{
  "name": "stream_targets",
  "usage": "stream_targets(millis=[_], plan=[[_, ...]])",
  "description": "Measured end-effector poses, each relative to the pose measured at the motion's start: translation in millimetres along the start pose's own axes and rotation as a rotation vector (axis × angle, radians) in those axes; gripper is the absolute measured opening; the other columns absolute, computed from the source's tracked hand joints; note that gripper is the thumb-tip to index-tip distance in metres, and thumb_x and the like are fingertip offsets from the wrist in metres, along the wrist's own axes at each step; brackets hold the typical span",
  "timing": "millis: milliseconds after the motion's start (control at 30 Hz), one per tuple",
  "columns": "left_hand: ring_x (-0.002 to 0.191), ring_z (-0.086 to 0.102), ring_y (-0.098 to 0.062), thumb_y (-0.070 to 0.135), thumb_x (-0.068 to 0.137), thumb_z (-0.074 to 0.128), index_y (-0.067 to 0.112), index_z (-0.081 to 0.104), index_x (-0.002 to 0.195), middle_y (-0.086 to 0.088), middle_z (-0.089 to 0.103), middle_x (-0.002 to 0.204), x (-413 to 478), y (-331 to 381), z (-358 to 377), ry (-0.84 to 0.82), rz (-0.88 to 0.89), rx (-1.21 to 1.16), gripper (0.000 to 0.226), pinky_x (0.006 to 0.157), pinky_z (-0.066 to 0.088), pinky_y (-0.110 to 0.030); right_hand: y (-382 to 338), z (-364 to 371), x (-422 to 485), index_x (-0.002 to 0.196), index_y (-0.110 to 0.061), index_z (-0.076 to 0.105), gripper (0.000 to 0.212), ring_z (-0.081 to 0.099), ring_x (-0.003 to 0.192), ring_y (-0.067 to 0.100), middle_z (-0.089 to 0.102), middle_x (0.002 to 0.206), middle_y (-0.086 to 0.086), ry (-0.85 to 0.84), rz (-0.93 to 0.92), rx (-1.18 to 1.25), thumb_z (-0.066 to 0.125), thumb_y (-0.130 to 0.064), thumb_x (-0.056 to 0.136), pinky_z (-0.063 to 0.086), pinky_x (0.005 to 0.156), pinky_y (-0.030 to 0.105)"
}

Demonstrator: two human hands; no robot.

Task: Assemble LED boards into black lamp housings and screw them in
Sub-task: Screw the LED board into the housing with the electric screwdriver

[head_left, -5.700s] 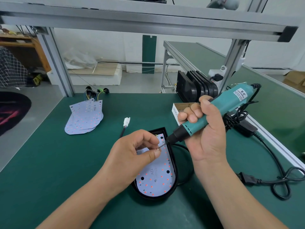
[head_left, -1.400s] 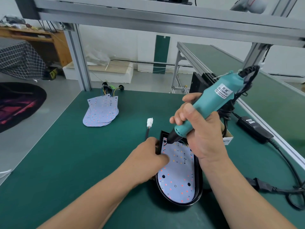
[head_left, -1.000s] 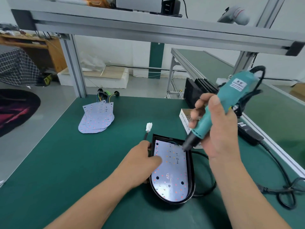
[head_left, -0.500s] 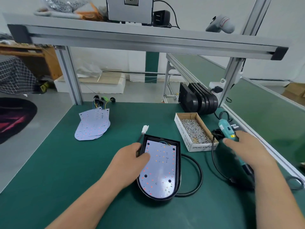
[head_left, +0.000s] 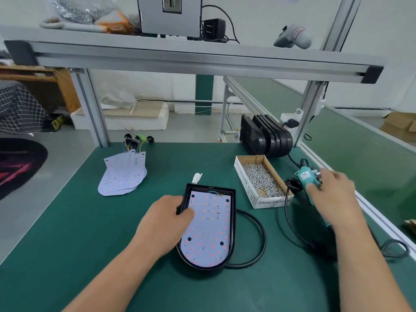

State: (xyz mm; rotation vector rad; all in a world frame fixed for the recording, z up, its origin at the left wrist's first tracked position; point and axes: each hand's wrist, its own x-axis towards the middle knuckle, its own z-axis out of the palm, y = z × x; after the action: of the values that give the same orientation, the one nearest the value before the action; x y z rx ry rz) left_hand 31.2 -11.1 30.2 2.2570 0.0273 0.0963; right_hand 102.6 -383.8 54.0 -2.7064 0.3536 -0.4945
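A: Lamp housing [head_left: 233, 221] lower centre on the counter [head_left: 90, 221], long axis running up the frame, rounded end at the bottom, LED board [head_left: 209, 228] inside.
B: Left hand [head_left: 162, 224] grips its left rim. Right hand [head_left: 333, 197] is blurred over the teal screwdriver [head_left: 306, 179], grip unclear. The screw box [head_left: 273, 202] reads "SPRING BALANCER".

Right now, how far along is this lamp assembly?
Done: an LED board sits in the black lamp housing, held by the left hand; whether it is screwed down is unclear. In hand: the right hand is on the teal electric screwdriver lying beside the screw box. Left: stacked loose LED boards and a row of housings.
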Motion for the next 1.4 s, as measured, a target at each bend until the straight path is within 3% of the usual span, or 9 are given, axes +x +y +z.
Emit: stream_targets(millis=[67,167,333,667,833,967,1133,1233,1400], plan=[[0.059,0.031,-0.016,0.03,0.091,0.054,0.011,0.036,0.077,0.006,0.036,0.064,1,0,0,-0.023,0.003,-0.009,0.03,0.061,0.03,-0.033,-18,-5,-11,0.124,-0.009,0.064,0.026,0.052,0.122,0.035,0.06,0.132,0.012,0.177,-0.109,0.157,0.063,-0.022,0.101,0.049,0.097,0.049],[0.058,0.031,-0.016,0.027,0.092,0.054,0.011,0.037,0.077,0.006,0.036,0.063,3,-2,-1,-0.032,-0.003,-0.027,0.028,0.061,0.029,-0.033,-56,-13,-34,0.106,-0.039,0.067,0.01,0.064,0.094,0.0,0.07,0.101,-0.023,0.068,-0.291,0.424,0.063,-0.034,0.099,0.052,0.081,0.031],[0.056,0.033,-0.014,0.028,0.093,0.053,0.011,0.04,0.079,0.009,0.039,0.06,6,-10,0,-0.014,-0.02,-0.047,0.025,0.06,0.029,-0.032,-89,4,-56,0.09,-0.027,0.062,0.037,0.062,0.084,0.014,0.065,0.083,-0.01,-0.492,-0.587,-0.253,0.06,-0.063,0.09,0.052,0.075,0.036],[0.068,0.049,-0.011,0.021,0.099,0.057,0.015,0.065,0.093,0.008,0.053,0.075,4,-2,-6,-0.265,0.074,-0.29,0.012,0.066,0.042,-0.03,-99,27,-57,0.096,-0.024,0.054,0.015,0.062,0.098,0.027,0.055,0.101,-0.005,-0.436,-0.792,-0.16,0.055,-0.01,0.09,0.048,0.081,0.046],[0.074,0.052,-0.014,0.03,0.094,0.057,0.015,0.069,0.108,0.004,0.057,0.084,1,-2,-7,-0.436,0.104,-0.311,0.024,0.072,0.045,-0.034,-102,32,-56,0.107,-0.023,0.062,0.025,0.059,0.106,0.007,0.051,0.143,-0.027,-0.459,-0.802,0.109,0.055,-0.004,0.092,0.048,0.094,0.027],[0.084,0.059,-0.018,0.03,0.097,0.06,0.017,0.071,0.116,0.0,0.065,0.094,0,-4,-8,-0.512,0.101,-0.364,0.026,0.08,0.049,-0.039,-113,36,-57,0.091,-0.027,0.049,0.008,0.057,0.085,0.016,0.06,0.088,-0.011,-0.489,-0.849,-0.065,0.052,-0.019,0.091,0.049,0.075,0.035],[0.089,0.063,-0.023,0.028,0.096,0.062,0.013,0.071,0.116,-0.008,0.069,0.101,2,-11,-6,-0.522,0.061,-0.46,0.027,0.084,0.05,-0.045,-119,40,-53,0.083,-0.028,0.043,0.016,0.047,0.088,0.018,0.047,0.077,-0.01,-0.424,-0.935,-0.183,0.05,-0.021,0.095,0.046,0.071,0.042],[0.093,0.066,-0.024,0.03,0.092,0.063,0.017,0.073,0.115,-0.018,0.072,0.107,4,-10,1,-0.364,0.021,-0.566,0.028,0.092,0.056,-0.054,-121,46,-53,0.083,-0.023,0.057,0.022,0.049,0.08,0.019,0.047,0.075,-0.008,-0.234,-0.709,-0.14,0.044,-0.041,0.081,0.035,0.061,0.035],[0.121,0.069,-0.029,0.033,0.09,0.059,0.041,0.074,0.112,0.002,0.077,0.121,6,-3,19,-0.052,-0.08,-0.78,0.028,0.108,0.053,-0.054,-120,48,-61,0.087,-0.024,0.065,0.013,0.056,0.056,0.015,0.063,0.065,-0.003,-0.348,-0.184,0.866,0.056,-0.032,0.093,0.046,0.052,0.031]])
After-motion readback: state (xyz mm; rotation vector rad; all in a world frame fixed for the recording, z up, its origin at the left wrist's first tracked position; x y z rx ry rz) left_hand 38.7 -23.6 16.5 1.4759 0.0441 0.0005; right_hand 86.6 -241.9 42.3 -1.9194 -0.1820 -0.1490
